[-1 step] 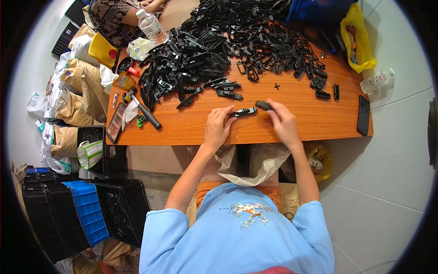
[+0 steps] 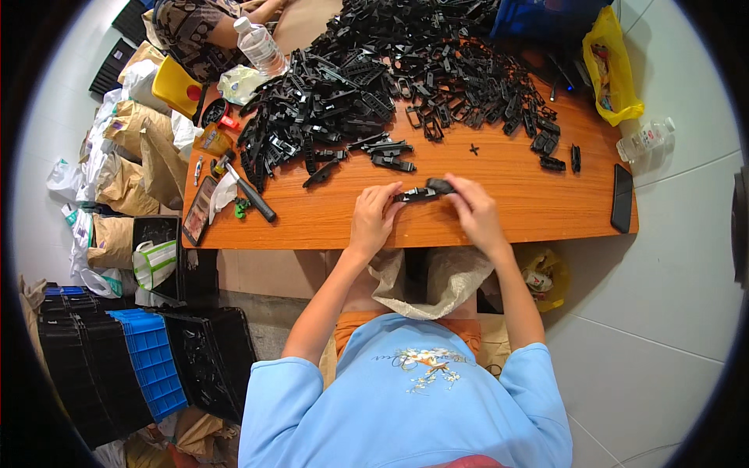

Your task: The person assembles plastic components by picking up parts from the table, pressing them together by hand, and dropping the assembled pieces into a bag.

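Near the front edge of the table, my left hand (image 2: 374, 216) pinches one end of a slim black plastic part (image 2: 415, 194) with lighter shiny spots. My right hand (image 2: 474, 212) grips a short, dark, rounded plastic piece (image 2: 440, 186) between thumb and fingers. This piece meets or overlaps the right end of the slim part; whether the two are joined I cannot tell. Just beyond my hands lie several loose black parts (image 2: 393, 164), and behind them a large heap of similar black parts (image 2: 335, 93).
On the wooden table (image 2: 312, 222) are a hammer (image 2: 253, 195), a phone (image 2: 200, 209), a black phone-like slab (image 2: 621, 196) and a water bottle (image 2: 261, 48). A yellow bag (image 2: 611, 70) hangs at the far right edge. An open woven sack (image 2: 429, 300) lies over my lap. Another person's arm (image 2: 226, 31) shows at far left.
My right hand has moved left with its dark piece, closing the gap to the slim black part. My left hand has stayed nearly still.
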Available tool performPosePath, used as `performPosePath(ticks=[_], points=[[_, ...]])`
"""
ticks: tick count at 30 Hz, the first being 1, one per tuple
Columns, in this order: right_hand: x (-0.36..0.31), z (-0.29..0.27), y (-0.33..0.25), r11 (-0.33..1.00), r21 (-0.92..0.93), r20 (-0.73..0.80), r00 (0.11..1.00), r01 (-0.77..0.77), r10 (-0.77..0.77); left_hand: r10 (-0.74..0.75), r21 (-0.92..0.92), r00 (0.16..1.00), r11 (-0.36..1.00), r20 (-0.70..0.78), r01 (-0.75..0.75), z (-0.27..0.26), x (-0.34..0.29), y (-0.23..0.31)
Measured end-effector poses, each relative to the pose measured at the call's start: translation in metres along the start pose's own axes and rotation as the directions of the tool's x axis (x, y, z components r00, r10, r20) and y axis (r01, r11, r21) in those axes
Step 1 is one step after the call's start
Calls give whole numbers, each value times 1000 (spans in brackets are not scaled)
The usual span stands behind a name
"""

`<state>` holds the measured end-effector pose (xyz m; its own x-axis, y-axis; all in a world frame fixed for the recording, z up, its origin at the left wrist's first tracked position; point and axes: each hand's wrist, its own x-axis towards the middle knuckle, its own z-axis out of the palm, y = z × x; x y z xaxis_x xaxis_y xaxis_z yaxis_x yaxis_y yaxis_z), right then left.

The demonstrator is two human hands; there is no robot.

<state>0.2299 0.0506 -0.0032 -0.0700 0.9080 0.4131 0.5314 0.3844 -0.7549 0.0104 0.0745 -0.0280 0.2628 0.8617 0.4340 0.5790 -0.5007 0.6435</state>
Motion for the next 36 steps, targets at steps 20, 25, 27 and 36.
performPosePath(ticks=[20,25,27,36], points=[[3,28,5,975,-83,150,970,207,-193,-140,132,984,979,-115,155,24,46,19],[3,26,2,967,-129,151,968,219,-199,-165,291,986,942,-25,165,40,49,15],[4,24,2,964,-151,165,967,219,-194,-173,309,985,936,-13,169,40,49,15],[9,20,5,942,-223,234,952,251,-198,-107,434,994,897,16,90,37,51,20]])
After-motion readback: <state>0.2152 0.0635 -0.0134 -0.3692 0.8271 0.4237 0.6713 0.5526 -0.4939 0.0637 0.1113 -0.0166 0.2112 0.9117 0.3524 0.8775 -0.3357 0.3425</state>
